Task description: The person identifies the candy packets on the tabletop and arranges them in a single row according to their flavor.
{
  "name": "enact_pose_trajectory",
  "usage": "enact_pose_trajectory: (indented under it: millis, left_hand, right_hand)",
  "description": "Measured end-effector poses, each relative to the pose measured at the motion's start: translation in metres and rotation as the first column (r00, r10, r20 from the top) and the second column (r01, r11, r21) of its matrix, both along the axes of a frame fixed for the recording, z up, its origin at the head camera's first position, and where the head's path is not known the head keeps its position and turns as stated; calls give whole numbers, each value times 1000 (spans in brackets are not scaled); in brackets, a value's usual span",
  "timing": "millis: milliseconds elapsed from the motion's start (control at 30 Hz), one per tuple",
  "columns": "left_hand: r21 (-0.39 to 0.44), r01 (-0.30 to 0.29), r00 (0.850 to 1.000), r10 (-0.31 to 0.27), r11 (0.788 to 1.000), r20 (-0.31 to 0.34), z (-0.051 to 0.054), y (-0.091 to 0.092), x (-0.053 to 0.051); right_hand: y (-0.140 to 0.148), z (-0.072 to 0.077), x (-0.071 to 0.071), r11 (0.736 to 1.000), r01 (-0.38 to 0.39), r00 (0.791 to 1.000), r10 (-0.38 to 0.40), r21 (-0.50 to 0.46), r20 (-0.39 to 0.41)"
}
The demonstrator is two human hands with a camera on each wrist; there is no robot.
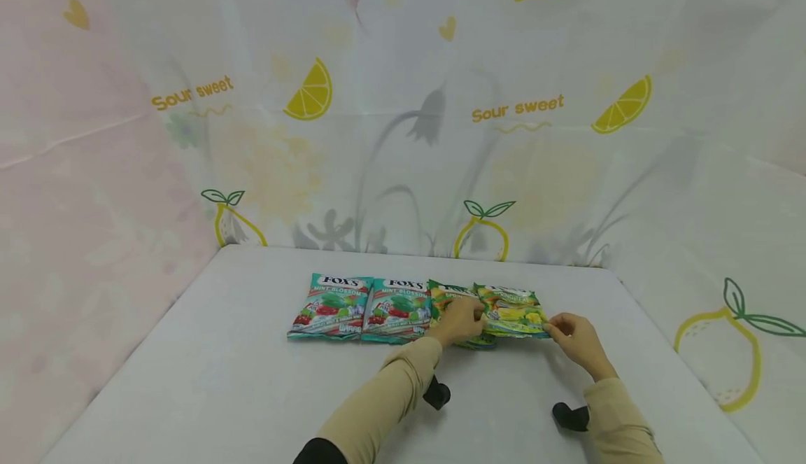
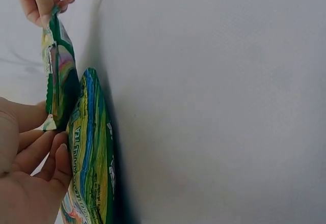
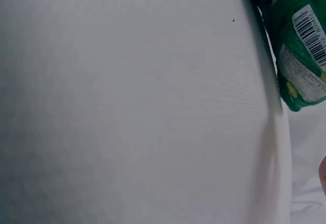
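Note:
A yellow-green FOX'S candy bag (image 1: 513, 310) is held between both hands at the right end of a row. My left hand (image 1: 460, 319) pinches its left edge with thumb and fingers, while my right hand (image 1: 578, 341) pinches its lower right corner. Its lower edge looks raised off the table. A second yellow-green candy bag (image 1: 443, 297) lies just to the left, partly hidden by my left hand and the held bag. In the left wrist view, my left fingers touch or nearly touch this lower bag (image 2: 94, 158). The right wrist view shows a barcode on a green bag (image 3: 300, 46).
Two teal FOX'S Mint Blossom bags (image 1: 334, 310) lie side by side at the row's left. All rest on a white table (image 1: 220, 380). Behind it hangs a cloth backdrop (image 1: 390, 170) with lemon prints. Black straps and mounts (image 1: 569, 417) sit near the wrists.

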State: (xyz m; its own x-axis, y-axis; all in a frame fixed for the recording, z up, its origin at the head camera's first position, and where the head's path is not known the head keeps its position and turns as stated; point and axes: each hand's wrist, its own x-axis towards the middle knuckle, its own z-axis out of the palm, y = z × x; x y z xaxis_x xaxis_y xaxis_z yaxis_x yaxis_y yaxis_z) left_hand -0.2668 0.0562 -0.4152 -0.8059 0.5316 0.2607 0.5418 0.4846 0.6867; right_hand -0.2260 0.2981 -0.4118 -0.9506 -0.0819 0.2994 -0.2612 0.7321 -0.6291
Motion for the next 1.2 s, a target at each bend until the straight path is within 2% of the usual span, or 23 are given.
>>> enact_pose_trajectory:
  millis: [167, 267, 400, 567, 733, 800, 867, 967, 1033, 1100, 1200]
  left_hand:
    - [-51, -18, 999, 20, 999, 31, 1, 3, 4]
    - [-110, -30, 999, 34, 993, 39, 2, 4, 6]
    - [-178, -36, 999, 41, 983, 21, 1, 7, 7]
    - [-247, -64, 998, 57, 967, -38, -3, 12, 9]
    - [-277, -70, 989, 30, 958, -145, -8, 15, 10]
    - [-301, -81, 977, 16, 950, -211, -10, 16, 10]
    - [-344, -104, 956, -1, 933, -293, -12, 16, 10]
    - [-418, -152, 904, -44, 896, -424, -14, 17, 12]
    - [-453, -176, 872, -75, 874, -484, -15, 16, 14]
    - [-467, -188, 854, -91, 864, -512, -17, 16, 15]
    - [-474, -188, 848, -102, 860, -521, -18, 15, 16]
  right_hand:
    - [5, -1, -2, 1000, 23, 998, -23, 3, 51]
    - [7, -2, -4, 999, 34, 997, -35, 9, 76]
    - [9, -1, -5, 999, 46, 991, -49, 24, 121]
    - [12, -2, -4, 999, 39, 974, -44, 24, 221]
    - [13, -3, -4, 999, 42, 949, -50, 31, 310]
    - [13, -2, -5, 999, 41, 940, -49, 32, 336]
    - [13, -2, -5, 999, 41, 930, -50, 33, 363]
    - [13, -1, -6, 998, 28, 918, -45, 48, 393]
    - [13, -1, -5, 998, 32, 909, -51, 53, 414]
    - [13, 0, -4, 998, 28, 903, -49, 55, 427]
    - [13, 0, -2, 998, 31, 899, -49, 47, 436]
